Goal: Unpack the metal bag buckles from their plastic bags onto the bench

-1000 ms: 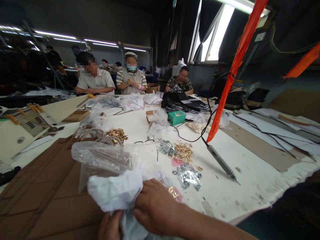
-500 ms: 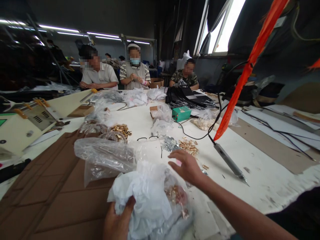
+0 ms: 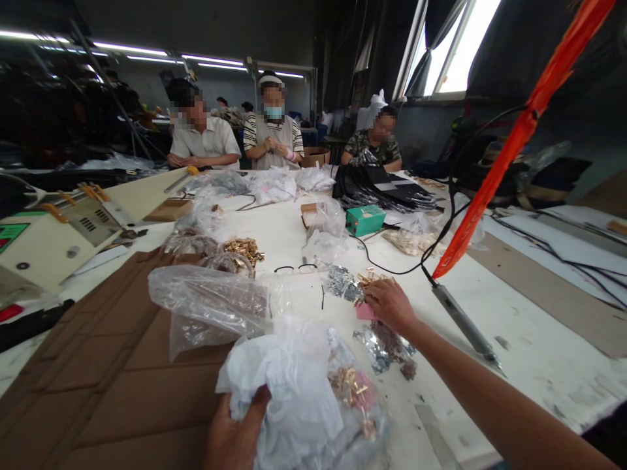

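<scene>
My left hand [image 3: 235, 434] grips a crumpled clear plastic bag [image 3: 304, 391] with white paper and small gold and pink parts inside, at the bottom centre. My right hand [image 3: 389, 303] reaches forward over the white table [image 3: 519, 339], fingers curled down onto a pile of small gold metal pieces [image 3: 369, 279] beside a pink scrap [image 3: 365, 312]. What the fingers hold, if anything, is hidden. Small clear packets with silver parts [image 3: 385, 346] lie just under my forearm.
A hanging powered screwdriver [image 3: 465, 323] on an orange strap [image 3: 514, 143] hangs right of my hand. A second plastic bag [image 3: 210, 307] lies on brown card sheets [image 3: 98, 391]. A green box [image 3: 365, 219], eyeglasses [image 3: 296, 268] and more gold parts [image 3: 242, 248] lie ahead. Three people sit at the far end.
My right hand left the bag and reached forward to the gold pieces. The left hand kept hold of the bag, which now lies more open. The view tilted up slightly.
</scene>
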Demonstrator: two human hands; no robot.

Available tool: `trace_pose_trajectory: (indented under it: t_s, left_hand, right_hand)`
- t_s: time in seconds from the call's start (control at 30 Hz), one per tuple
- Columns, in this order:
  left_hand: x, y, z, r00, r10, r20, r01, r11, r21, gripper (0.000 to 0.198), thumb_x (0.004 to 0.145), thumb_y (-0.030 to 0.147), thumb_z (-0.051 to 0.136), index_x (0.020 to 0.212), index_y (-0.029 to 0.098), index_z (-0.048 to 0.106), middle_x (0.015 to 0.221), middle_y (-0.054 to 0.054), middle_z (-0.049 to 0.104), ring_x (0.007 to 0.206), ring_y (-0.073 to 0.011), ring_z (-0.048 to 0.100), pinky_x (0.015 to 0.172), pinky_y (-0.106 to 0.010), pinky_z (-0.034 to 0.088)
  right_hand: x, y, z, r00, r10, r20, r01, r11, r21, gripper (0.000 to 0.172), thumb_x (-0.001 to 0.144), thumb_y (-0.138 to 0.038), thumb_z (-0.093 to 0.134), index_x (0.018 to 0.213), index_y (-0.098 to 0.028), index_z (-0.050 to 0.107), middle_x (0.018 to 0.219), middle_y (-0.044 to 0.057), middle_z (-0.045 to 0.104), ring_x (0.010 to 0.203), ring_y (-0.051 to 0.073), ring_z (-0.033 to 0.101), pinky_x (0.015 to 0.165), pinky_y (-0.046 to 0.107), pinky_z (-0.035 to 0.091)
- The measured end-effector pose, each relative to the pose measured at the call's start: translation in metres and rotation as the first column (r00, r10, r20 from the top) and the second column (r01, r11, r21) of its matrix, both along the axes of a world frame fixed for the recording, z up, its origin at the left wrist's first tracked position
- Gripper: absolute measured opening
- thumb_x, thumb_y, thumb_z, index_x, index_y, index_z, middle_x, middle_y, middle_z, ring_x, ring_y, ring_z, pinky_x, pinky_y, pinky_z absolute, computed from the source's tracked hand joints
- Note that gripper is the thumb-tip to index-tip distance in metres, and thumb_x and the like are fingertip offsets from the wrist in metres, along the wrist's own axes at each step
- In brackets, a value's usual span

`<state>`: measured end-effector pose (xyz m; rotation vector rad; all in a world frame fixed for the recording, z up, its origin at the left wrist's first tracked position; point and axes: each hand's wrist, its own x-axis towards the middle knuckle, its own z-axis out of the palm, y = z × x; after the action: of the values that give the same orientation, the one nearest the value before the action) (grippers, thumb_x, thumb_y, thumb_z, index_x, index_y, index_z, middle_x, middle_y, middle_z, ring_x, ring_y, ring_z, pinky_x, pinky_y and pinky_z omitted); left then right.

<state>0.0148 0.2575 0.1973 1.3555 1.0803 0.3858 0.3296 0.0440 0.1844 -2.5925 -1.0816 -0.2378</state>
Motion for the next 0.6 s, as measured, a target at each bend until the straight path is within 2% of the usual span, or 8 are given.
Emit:
trace_pose_trajectory:
  t_s: [0.13,0.27,0.4,0.43,0.5,0.53,0.6]
  left_hand:
    - [0.000,-0.001,0.000,1.000,0.013,0.012,-0.013,1.000,0.008,0.045,0.075,0.052,0.077,0.105,0.021,0.066,0.082,-0.006,0.079,0.080,-0.0306,0.077,0.060,-0.031,0.059]
    - [-0.001,-0.002,0.001,0.998,0.015,0.058,-0.015,1.000,-0.011,0.045,0.074,0.051,0.079,0.106,0.022,0.065,0.083,-0.005,0.079,0.083,-0.0305,0.077,0.062,-0.031,0.060]
    - [-0.003,0.001,-0.002,0.997,-0.001,0.075,0.005,0.999,-0.048,0.045,0.076,0.050,0.078,0.108,0.021,0.064,0.084,-0.005,0.079,0.084,-0.0294,0.077,0.067,-0.032,0.060]
    - [-0.003,0.003,-0.003,0.997,-0.001,0.081,0.005,0.999,-0.052,0.047,0.075,0.050,0.079,0.108,0.021,0.064,0.084,-0.005,0.079,0.084,-0.0297,0.077,0.067,-0.032,0.060]
    - [-0.004,0.004,-0.006,0.995,0.007,0.095,-0.003,0.999,-0.049,0.050,0.072,0.053,0.081,0.107,0.021,0.065,0.084,-0.005,0.079,0.083,-0.0306,0.077,0.066,-0.033,0.059]
    - [-0.004,0.005,-0.007,0.994,0.016,0.104,-0.012,0.999,-0.044,0.053,0.070,0.054,0.083,0.107,0.021,0.066,0.085,-0.006,0.079,0.083,-0.0309,0.077,0.066,-0.033,0.059]
    - [-0.005,0.005,-0.010,0.991,0.031,0.133,-0.026,0.999,-0.044,0.057,0.067,0.057,0.085,0.107,0.021,0.066,0.088,-0.007,0.080,0.084,-0.0314,0.076,0.067,-0.034,0.059]
  right_hand:
    - [-0.012,-0.002,0.005,0.999,0.025,0.036,-0.024,0.999,-0.021,0.018,0.097,-0.032,0.061,0.103,-0.026,0.077,0.110,0.007,0.069,0.106,0.025,0.054,0.094,0.037,0.037]
    - [-0.028,0.004,0.006,0.999,0.027,-0.040,-0.033,0.987,-0.160,0.015,0.092,-0.037,0.068,0.091,-0.028,0.079,0.092,0.005,0.069,0.097,0.025,0.057,0.088,0.037,0.037]
    - [-0.030,0.010,0.007,0.997,0.022,-0.080,-0.034,0.987,-0.156,0.024,0.095,-0.033,0.061,0.080,-0.025,0.077,0.085,0.006,0.069,0.092,0.024,0.059,0.084,0.035,0.038]
    - [-0.029,0.010,0.009,0.995,0.033,-0.095,-0.044,0.992,-0.116,0.026,0.094,-0.034,0.060,0.077,-0.024,0.077,0.084,0.006,0.069,0.092,0.024,0.060,0.084,0.035,0.039]
    - [-0.026,0.010,0.017,0.985,0.029,-0.173,-0.022,0.999,0.046,0.029,0.094,-0.039,0.059,0.077,-0.023,0.076,0.085,0.005,0.071,0.089,0.023,0.061,0.083,0.033,0.042]
    - [-0.025,0.009,0.024,0.971,0.006,-0.241,0.033,0.987,0.157,0.032,0.094,-0.044,0.057,0.079,-0.022,0.075,0.085,0.005,0.071,0.086,0.022,0.062,0.080,0.032,0.043]
    - [-0.024,0.006,0.038,0.919,-0.063,-0.389,0.210,0.913,0.351,0.039,0.092,-0.055,0.055,0.088,-0.021,0.075,0.083,0.004,0.073,0.077,0.021,0.063,0.071,0.030,0.045]
